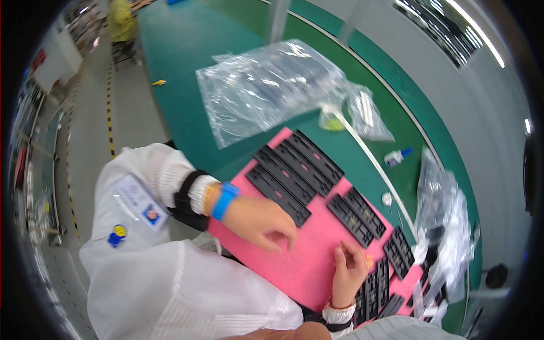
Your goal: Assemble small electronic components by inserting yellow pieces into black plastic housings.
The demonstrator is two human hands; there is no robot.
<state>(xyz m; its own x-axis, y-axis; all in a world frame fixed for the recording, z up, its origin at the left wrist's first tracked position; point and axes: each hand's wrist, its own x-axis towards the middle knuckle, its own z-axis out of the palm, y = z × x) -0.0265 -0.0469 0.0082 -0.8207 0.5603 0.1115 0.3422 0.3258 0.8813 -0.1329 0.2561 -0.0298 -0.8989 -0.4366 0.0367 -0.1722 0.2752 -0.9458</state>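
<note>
My left hand (258,222), a blue band (225,202) round its wrist, hovers over the pink mat (266,266). Its fingers are bent, with a gap between thumb and forefinger and nothing seen in it. Just beyond lies a group of long black plastic strips (294,175), side by side. My right hand (348,275) is lower right over the mat, thumb and forefinger curled together at the tips; whatever they pinch is too small to make out. Small yellow pieces (369,262) show beside it. Shorter black plastic parts (357,215) lie beyond it, and more black parts (373,294) to its right.
Clear plastic bags (272,85) cover part of the green table (175,73) at the back. A small bottle with a blue cap (396,157) stands right, near crumpled plastic (445,221). A yellow tool (158,83) lies by the left edge. A person in yellow (122,22) sits far off.
</note>
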